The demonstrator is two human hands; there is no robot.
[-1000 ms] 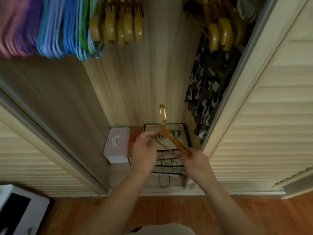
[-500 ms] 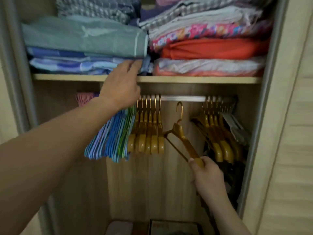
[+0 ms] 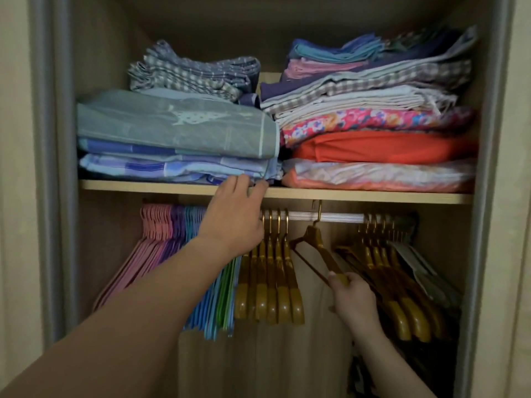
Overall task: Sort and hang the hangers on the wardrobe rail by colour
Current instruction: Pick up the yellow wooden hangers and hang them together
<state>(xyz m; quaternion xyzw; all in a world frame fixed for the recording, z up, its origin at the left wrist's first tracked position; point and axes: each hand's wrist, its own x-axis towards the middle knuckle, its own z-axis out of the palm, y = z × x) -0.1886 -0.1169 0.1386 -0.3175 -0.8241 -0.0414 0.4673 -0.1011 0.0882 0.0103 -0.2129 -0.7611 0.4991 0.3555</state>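
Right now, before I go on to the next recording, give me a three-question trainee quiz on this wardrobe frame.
1. True or false: the hook of the gold hanger in the right hand is over the rail.
2. Which part of that hanger does the right hand grip? A) hook B) lower arm end C) neck
3. Fill in: the left hand reaches up to the front edge of the ____.

Key: 1 true; 2 B; 3 shelf.
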